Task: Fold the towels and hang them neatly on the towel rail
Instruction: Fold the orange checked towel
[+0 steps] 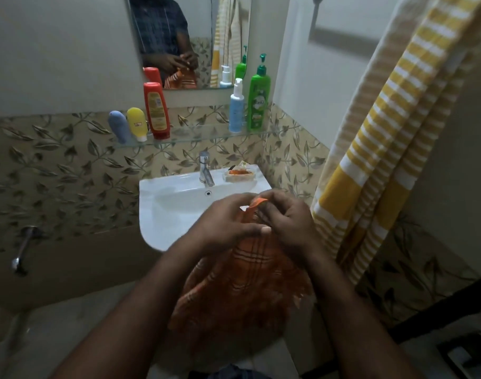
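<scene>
Orange checked cloth towel [242,291]: bunched, hanging from both hands in front of the basin's front rim. Its long axis runs from the hands down toward the lower edge of the view. A small orange corner sticks up between the hands, pointing toward the basin.
Left hand [228,222]: fingers curled over the gathered top of the orange towel, with the thumb laid across the cloth toward the right hand.
Right hand [286,220]: fingers curled tight round the same gathered top, just beside the left hand and touching it.
White ceramic wash basin [165,203]: fixed to the leaf-patterned tiled wall, directly behind the hands.
Clear soap dish with orange soap [239,173]: at the basin's back right corner, just right of the chrome tap [206,170].
Yellow and white striped towel [384,160]: hangs in long folds at the right, its long axis running from the upper right corner down to beside the basin. Its support is out of view.
Glass shelf [206,135]: on the wall above the basin.
Left end of shelf: grey-blue tube [119,125], yellow tube [136,123], red bottle [156,110].
Right end of shelf: white and blue pump bottle [236,108], green pump bottle [258,99].
Mirror [190,36]: above the shelf, reflecting both hands on the orange cloth.
</scene>
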`<state>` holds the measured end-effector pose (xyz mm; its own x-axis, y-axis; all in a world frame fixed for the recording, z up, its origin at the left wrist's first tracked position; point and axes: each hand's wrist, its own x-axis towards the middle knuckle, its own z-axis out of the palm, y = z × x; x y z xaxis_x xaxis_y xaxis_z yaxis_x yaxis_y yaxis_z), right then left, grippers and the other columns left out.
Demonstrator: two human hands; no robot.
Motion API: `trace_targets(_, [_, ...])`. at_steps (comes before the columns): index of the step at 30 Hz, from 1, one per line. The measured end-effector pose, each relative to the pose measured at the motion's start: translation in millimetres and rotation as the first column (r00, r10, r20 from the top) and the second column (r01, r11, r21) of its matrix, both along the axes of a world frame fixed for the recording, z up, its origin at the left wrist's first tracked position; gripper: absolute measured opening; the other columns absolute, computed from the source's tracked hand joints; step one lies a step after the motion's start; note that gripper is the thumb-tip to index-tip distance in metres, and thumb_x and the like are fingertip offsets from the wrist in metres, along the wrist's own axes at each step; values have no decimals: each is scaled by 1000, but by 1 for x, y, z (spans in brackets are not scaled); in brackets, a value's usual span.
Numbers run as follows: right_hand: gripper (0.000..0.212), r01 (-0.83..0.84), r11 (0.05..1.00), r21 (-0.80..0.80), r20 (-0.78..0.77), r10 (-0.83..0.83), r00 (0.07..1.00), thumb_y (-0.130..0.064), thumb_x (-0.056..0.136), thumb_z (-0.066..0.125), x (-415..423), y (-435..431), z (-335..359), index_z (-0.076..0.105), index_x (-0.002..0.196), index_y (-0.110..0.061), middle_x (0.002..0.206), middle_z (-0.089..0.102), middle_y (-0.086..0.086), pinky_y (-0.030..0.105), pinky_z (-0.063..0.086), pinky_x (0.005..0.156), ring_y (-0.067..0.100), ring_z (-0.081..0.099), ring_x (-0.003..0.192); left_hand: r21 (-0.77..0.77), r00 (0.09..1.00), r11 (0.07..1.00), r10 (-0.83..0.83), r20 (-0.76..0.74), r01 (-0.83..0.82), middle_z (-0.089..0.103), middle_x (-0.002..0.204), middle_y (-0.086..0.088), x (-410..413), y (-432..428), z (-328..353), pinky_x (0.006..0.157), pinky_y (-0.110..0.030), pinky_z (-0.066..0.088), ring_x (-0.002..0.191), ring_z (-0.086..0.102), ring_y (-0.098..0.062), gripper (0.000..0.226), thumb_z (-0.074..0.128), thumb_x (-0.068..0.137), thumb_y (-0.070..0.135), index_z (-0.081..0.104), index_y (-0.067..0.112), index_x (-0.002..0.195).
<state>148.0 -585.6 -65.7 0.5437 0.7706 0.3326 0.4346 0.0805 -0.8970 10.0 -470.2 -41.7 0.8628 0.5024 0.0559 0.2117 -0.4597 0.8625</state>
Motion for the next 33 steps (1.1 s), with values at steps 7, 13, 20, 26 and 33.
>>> trace_targets(7, [20,99,982,-160,6,-99,995,-29,84,88,17,-18,-7,72,87,-16,86,76,6,34,58,68,20,72,78,-18,960,970,243,140,-242,75,75,5,-7,13,-9,71,-37,58,76,72,-17,12,80,91,29,78,26,79])
trace_targets(13, [5,-23,977,-210,-120,-3,993,-9,93,77,42,-38,-30,77,96,-5,93,78,17,55,60,81,42,74,90,-204,902,926,362,235,-318,80,83,0,-17,24,-13,85,-51,63,82,77,-23,6,78,92,27,81,24,88])
trace_targets(20, [18,95,994,-59,-394,-110,912,-3,105,58,48,-29,-27,75,105,-7,104,79,21,49,61,91,40,76,101,-362,896,888,380,229,-285,81,85,-7,-18,19,-13,83,-51,64,79,79,-28,6,79,92,21,81,18,87])
trace_targets(26, [22,183,983,33,-506,-142,851,-4,108,50,41,-16,-18,70,99,-10,93,73,18,34,66,70,28,73,82,-428,877,866,397,272,-259,77,79,-7,-22,17,-7,65,-35,59,72,77,-25,10,85,85,19,78,13,84])
trace_targets(33, [17,213,977,-21,-80,-214,974,-35,106,58,16,-8,-1,73,114,-34,96,74,0,41,64,67,15,73,81,-389,853,851,463,240,-353,79,79,-8,-15,9,-12,76,-53,65,72,78,-29,13,86,86,20,77,12,82])
